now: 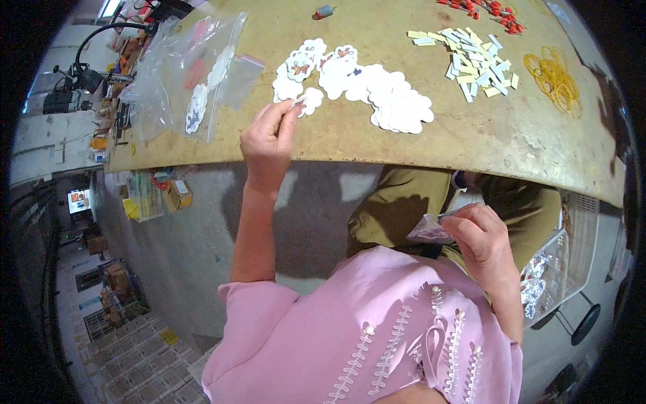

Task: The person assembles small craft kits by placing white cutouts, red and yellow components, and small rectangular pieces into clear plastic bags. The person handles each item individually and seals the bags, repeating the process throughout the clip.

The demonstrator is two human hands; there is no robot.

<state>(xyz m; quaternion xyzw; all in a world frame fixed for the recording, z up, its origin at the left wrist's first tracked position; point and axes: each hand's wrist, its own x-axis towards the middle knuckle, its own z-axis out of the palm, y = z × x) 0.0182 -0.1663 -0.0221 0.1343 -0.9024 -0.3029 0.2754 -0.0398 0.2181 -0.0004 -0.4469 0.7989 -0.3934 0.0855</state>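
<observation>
Over the near edge of the table, my left hand (268,138) is closed in a pinch at a small white scalloped card (311,101). Just beyond it lie more such cards, some with coloured print (300,64) and others plain white in an overlapping fan (399,104). Above my lap, my right hand (479,236) grips the top of a small clear plastic bag (429,230). Something with purplish print shows inside that bag, too small to make out.
A large clear bag (222,71) with cards lies at the table's left. Small pale yellow and grey strips (471,64), yellow rubber bands (553,79) and red-tipped pieces (508,20) are on the right. Beside my right leg stands a white basket (572,262) with filled bags.
</observation>
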